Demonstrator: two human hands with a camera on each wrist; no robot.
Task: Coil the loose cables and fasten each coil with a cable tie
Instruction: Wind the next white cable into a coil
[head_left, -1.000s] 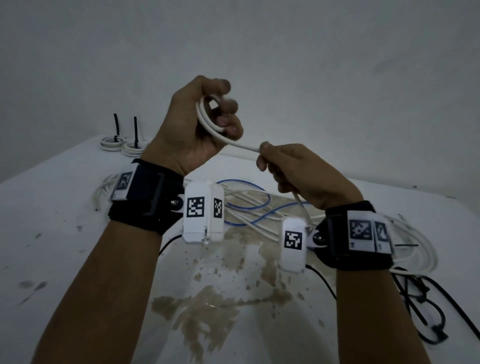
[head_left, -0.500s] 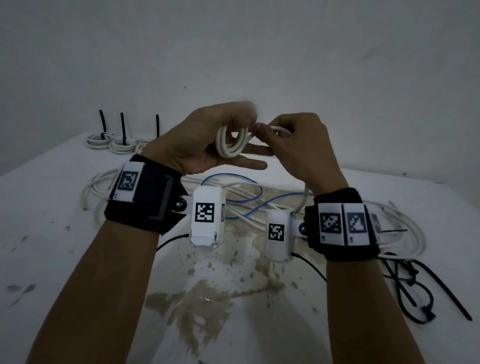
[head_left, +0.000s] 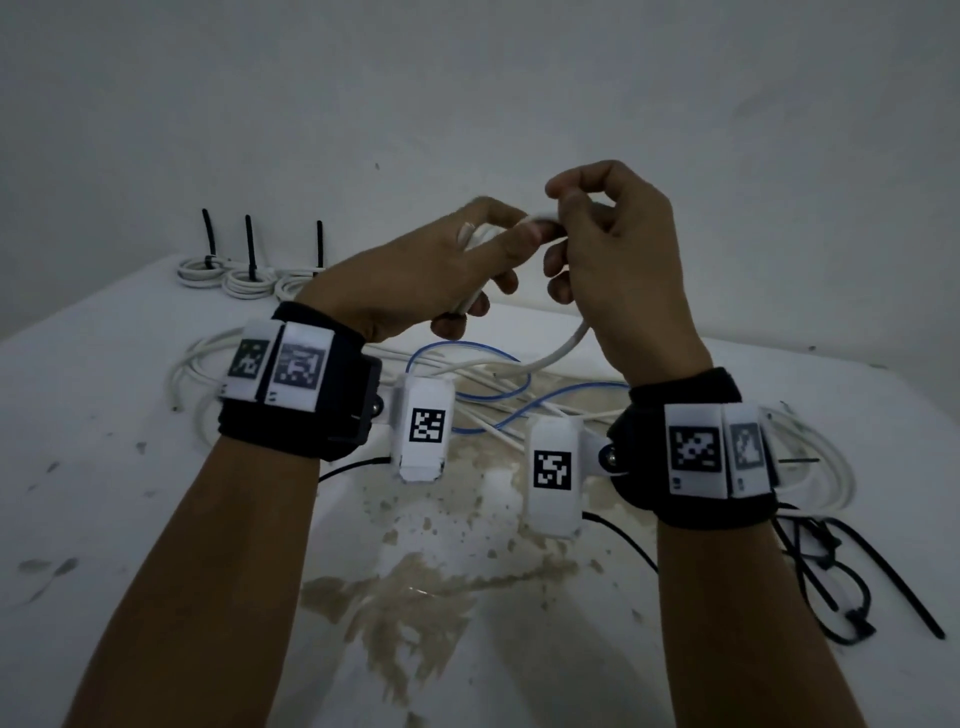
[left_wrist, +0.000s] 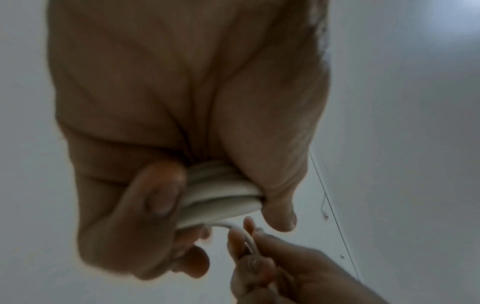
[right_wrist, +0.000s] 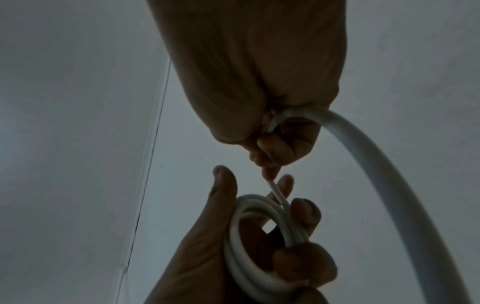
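Both hands are raised above the white table (head_left: 130, 519). My left hand (head_left: 447, 270) grips a small coil of white cable (right_wrist: 249, 246) between thumb and curled fingers; the coil (left_wrist: 223, 197) shows as stacked loops in the left wrist view. My right hand (head_left: 613, 249) pinches the same white cable (right_wrist: 275, 191) just above the coil. The cable's free length (head_left: 561, 348) hangs from the right hand down to the table. The right hand's fingers (left_wrist: 254, 246) sit close beside the left thumb.
Three tied white coils (head_left: 244, 275) with upright black ties stand at the table's far left. Loose white and blue cables (head_left: 493, 395) lie tangled under the hands. Black cable ties (head_left: 841, 571) lie at the right. A brown stain (head_left: 405, 597) marks the table's middle.
Over the last second the right hand rose from below the left hand to beside and above it, laying more cable on the coil. The left hand dropped and turned.
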